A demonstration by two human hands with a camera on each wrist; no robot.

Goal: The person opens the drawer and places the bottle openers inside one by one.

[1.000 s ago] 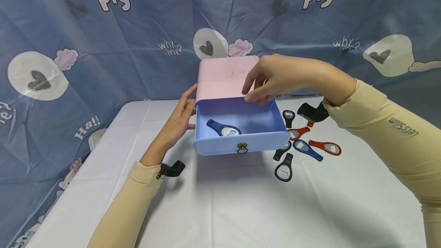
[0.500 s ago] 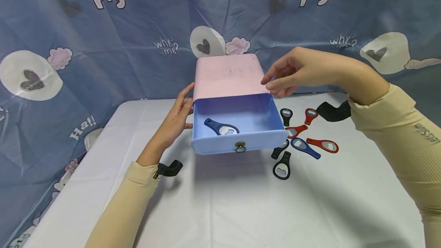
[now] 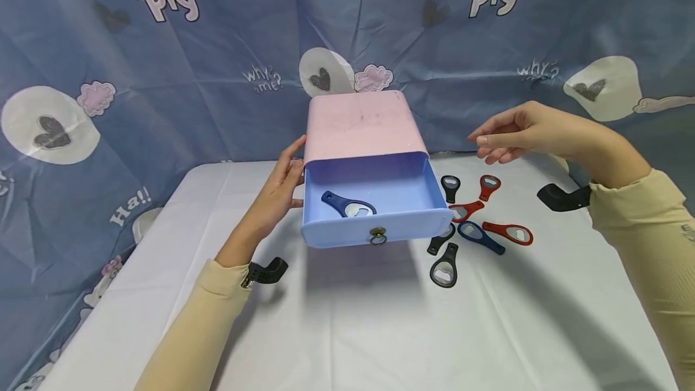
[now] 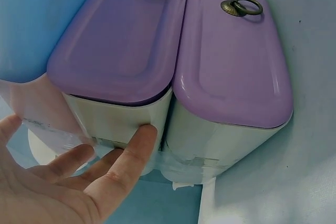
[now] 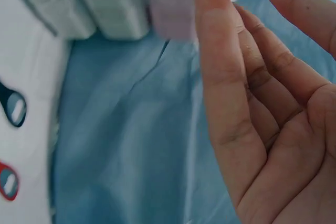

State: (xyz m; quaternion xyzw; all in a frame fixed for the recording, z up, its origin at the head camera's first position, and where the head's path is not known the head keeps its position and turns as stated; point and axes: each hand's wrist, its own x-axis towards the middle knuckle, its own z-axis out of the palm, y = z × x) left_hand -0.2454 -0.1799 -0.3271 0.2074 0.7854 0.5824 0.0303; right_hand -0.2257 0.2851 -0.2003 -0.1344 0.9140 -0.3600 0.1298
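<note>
A small drawer unit with a pink top stands in the middle of the head view, its light blue drawer pulled out. One dark blue bottle opener lies inside that drawer. My left hand rests against the unit's left side, fingers extended; in the left wrist view its fingertips touch the pale casing below a purple drawer front. My right hand hangs in the air right of the unit, fingers loosely bent, holding nothing. Below it on the table are several bottle openers, including a red one.
The other openers, such as a blue one and a black one, lie scattered beside the drawer's right side on the white tablecloth. A blue printed curtain hangs right behind the table. The second purple drawer has a ring pull.
My right hand has moved from above the open drawer out to the right, past the unit's edge. My left hand and the opener in the drawer stay put.
</note>
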